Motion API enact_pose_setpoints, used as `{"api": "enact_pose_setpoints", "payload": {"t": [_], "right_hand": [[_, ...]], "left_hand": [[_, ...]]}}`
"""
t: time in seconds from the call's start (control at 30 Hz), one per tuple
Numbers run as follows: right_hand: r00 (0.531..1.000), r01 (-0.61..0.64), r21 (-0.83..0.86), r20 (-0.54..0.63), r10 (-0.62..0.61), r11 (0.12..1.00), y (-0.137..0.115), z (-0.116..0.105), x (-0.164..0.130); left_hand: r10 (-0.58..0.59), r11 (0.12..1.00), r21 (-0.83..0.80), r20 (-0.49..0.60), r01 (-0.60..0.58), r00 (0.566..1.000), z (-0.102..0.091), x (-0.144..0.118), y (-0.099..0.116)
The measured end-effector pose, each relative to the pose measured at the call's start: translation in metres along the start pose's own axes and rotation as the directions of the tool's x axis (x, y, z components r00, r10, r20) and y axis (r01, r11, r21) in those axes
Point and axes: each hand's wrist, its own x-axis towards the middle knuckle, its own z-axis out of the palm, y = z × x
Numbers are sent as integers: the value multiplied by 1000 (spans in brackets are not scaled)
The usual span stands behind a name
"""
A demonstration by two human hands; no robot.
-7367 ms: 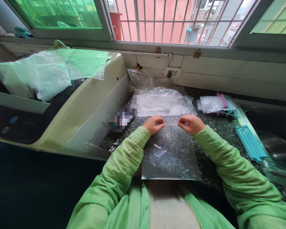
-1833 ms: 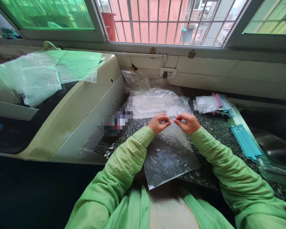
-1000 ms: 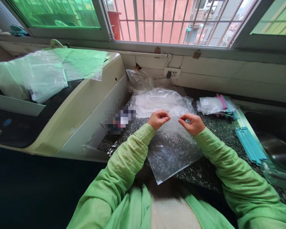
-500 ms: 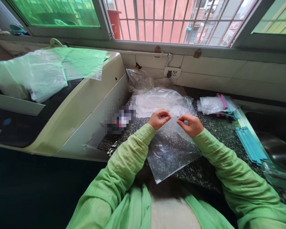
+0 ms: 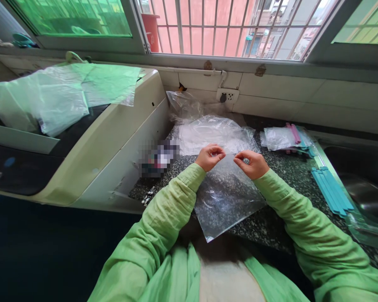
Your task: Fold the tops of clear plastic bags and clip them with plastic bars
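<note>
A clear plastic bag (image 5: 225,201) hangs from my two hands over the dark speckled countertop, one lower corner pointing toward me. My left hand (image 5: 210,157) pinches its upper edge between thumb and fingertips. A short gap to the right, my right hand (image 5: 252,163) pinches the same edge in a like way. Just beyond my fingers lies a pile of clear plastic bags (image 5: 211,132), spread flat and wrinkled. The speckled surface shows through the bag.
Teal plastic strips (image 5: 330,191) lie at the right beside a sink (image 5: 365,184). Behind them is a stack of small bags with pink and teal strips (image 5: 283,138). A washing machine (image 5: 113,151) on the left carries more plastic sheets (image 5: 66,92). A socket (image 5: 228,96) is on the wall.
</note>
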Motion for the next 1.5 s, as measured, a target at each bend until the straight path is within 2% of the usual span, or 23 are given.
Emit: {"api": "enact_pose_setpoints", "payload": {"t": [0.1, 0.23, 0.33, 0.43, 0.6, 0.87, 1.17, 1.5], "right_hand": [[1000, -24, 7, 8, 24, 1000, 1, 0, 0], [998, -45, 0, 37, 45, 999, 2, 0, 1], [998, -36, -6, 49, 36, 999, 4, -1, 2], [997, -22, -10, 67, 23, 1000, 5, 0, 1], [997, -10, -14, 72, 11, 1000, 3, 0, 0], [996, -8, -29, 90, 10, 1000, 1, 1, 1], [997, -20, -20, 80, 21, 1000, 3, -3, 1], [995, -25, -66, 98, 32, 997, 13, -7, 3]], "left_hand": [[-51, 997, -61, -34, 49, 998, 1, 0, -1], [-209, 962, -202, -129, 181, 969, 0, 3, -4], [-279, 937, -253, -132, 240, 951, -2, 5, -4], [-249, 951, -218, -127, 218, 960, -4, 6, -2], [-111, 993, -60, -191, 101, 975, -6, 4, 0], [-47, 997, -72, -187, 35, 981, -7, 4, -3], [-55, 993, -116, -218, 30, 975, -5, 2, -1], [-122, 987, -137, -287, 85, 950, -9, 5, -4]]}}
